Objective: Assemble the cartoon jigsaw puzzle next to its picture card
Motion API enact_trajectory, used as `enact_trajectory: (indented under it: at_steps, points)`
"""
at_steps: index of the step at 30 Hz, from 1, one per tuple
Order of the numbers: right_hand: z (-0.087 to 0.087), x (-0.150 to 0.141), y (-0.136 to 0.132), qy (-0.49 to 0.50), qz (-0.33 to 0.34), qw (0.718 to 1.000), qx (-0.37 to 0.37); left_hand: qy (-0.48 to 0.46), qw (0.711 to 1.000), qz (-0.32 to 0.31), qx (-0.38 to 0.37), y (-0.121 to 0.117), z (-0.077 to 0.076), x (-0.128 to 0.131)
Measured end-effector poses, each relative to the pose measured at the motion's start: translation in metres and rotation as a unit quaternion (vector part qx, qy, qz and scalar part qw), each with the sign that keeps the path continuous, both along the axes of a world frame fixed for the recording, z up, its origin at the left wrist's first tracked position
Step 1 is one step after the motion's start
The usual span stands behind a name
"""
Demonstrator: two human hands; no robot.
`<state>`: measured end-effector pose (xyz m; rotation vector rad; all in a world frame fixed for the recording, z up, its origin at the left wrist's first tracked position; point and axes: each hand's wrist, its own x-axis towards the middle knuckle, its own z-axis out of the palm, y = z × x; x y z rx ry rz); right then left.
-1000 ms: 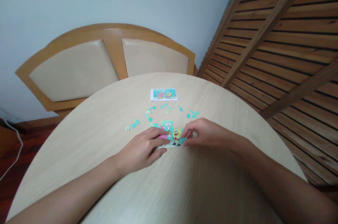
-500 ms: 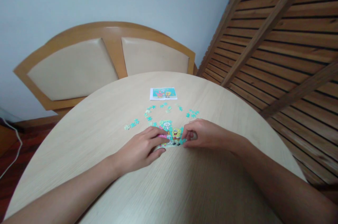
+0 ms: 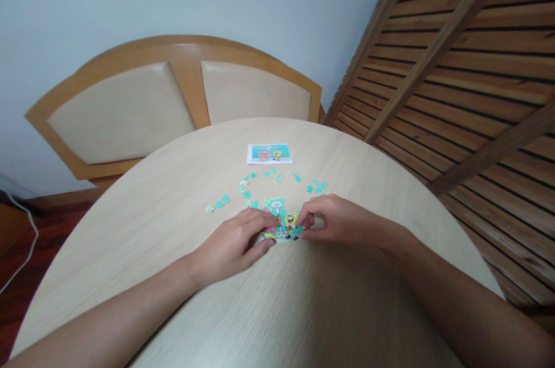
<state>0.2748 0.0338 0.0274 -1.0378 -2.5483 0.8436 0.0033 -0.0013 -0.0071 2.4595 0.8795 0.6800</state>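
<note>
Left hand bunched tighter; right hand at one puzzle; one card beyond.

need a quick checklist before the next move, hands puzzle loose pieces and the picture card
1. Left hand at the puzzle: ok, its fingers reach over the left part.
2. Right hand at the puzzle: ok, fingertips at the right edge.
3. Piece in the right hand's grip: cannot tell, the fingers hide what is between them.
4. All pieces joined: not ok, loose pieces lie beyond the puzzle and off to both sides.
5. Picture card uncovered: ok, it lies picture side up beyond the loose pieces.
</note>
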Motion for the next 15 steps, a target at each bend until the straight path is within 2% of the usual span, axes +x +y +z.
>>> enact_trajectory:
  at_steps: [6,15]
  points:
    - [-0.010,-0.011,-0.005,0.068,0.030,0.997,0.030,-0.078,0.993,0.034,-0.086,-0.005,0.000,0.008]
    - [-0.012,-0.018,-0.008,0.107,0.051,0.993,0.001,-0.123,0.979,0.040,-0.157,-0.009,0.002,0.013]
